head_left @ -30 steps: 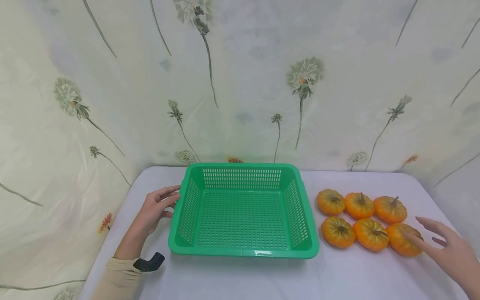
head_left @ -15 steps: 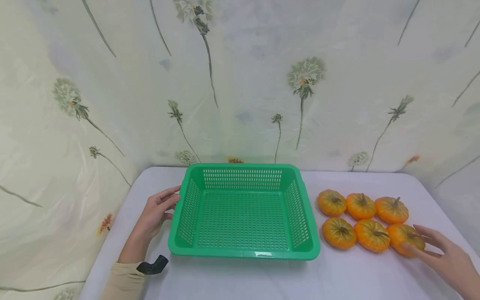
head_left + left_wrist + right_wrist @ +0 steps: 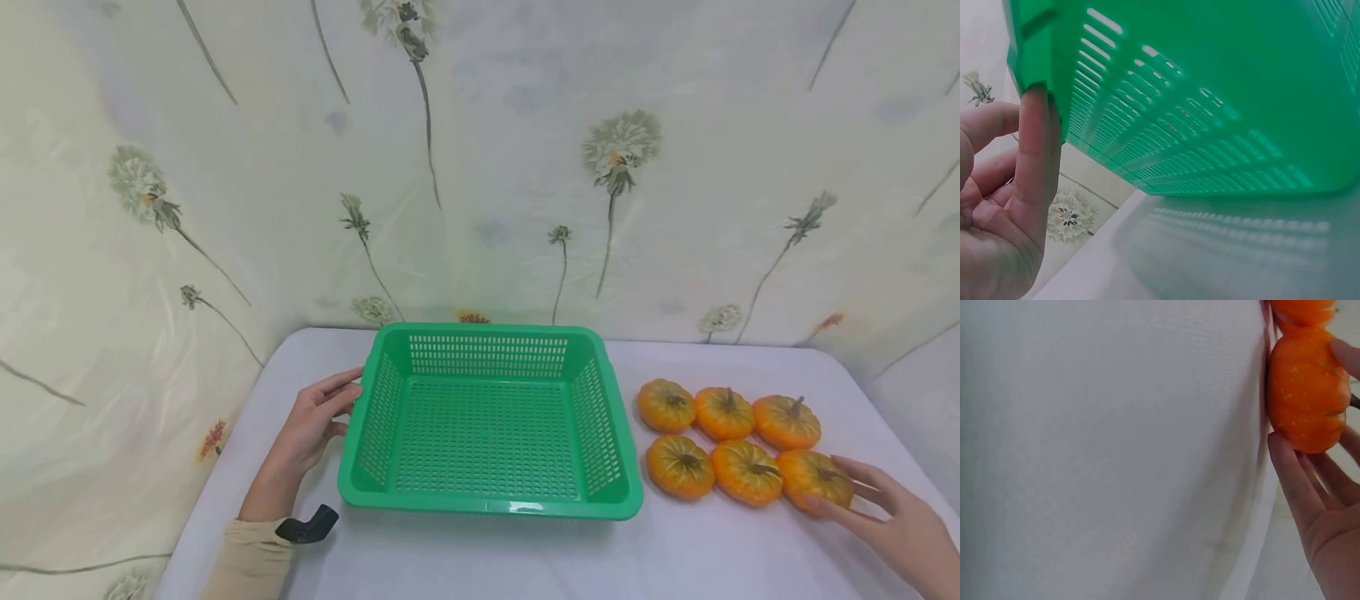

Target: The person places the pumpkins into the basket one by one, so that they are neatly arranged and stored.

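Note:
A green plastic basket (image 3: 487, 505) with slotted sides stands in the middle of the white table, nothing inside it. My left hand (image 3: 307, 425) is at its left side, relaxed fingers touching the rim; the left wrist view shows fingertips (image 3: 1035, 103) against the rim's lip. To the basket's right lie several orange pumpkins in two rows. At the right end of the front row, my right hand (image 3: 892, 512) has thumb and fingers around a pumpkin (image 3: 813, 479). In the right wrist view the hand (image 3: 1329, 519) holds this pumpkin (image 3: 1307, 394) from both sides, beside another one.
A white cloth covers the table (image 3: 480, 567). Behind it and at both sides hangs a pale curtain (image 3: 487, 167) with dandelion prints. A black strap piece (image 3: 307, 527) sticks out from my left wrist, by the beige sleeve (image 3: 251, 562).
My right hand has moved left and its thumb and fingers have come around the end pumpkin of the front row. The left hand has stayed at the basket's rim.

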Tool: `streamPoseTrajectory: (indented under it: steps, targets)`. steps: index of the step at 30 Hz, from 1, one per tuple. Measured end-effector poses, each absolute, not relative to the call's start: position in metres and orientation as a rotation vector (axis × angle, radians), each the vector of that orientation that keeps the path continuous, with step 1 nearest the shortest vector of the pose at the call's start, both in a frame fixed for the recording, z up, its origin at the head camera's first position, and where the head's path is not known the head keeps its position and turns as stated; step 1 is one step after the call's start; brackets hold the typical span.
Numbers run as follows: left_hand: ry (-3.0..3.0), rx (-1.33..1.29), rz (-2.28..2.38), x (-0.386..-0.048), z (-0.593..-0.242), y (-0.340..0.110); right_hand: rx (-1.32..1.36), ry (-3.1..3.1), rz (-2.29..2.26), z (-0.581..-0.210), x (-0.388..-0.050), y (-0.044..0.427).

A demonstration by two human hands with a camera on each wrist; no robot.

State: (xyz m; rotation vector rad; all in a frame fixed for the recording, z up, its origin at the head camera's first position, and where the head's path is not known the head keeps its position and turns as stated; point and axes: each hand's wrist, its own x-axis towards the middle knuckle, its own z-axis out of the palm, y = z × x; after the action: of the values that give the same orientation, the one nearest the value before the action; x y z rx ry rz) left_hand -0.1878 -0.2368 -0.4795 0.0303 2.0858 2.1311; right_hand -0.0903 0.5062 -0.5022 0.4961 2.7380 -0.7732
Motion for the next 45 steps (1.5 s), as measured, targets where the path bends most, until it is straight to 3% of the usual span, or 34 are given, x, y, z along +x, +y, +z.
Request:
streamPoseTrajectory:
  steps: [24,45]
  targets:
    - [2.095,0.031,2.137,-0.188,-0.480,-0.234,0.524,2.745,-0.924,-0.490,-0.086,0.504]
    - [2.094,0.005,2.134,-0.187,-0.479,-0.235,0.289,2.924,-1.028,-0.449,-0.100,0.458]
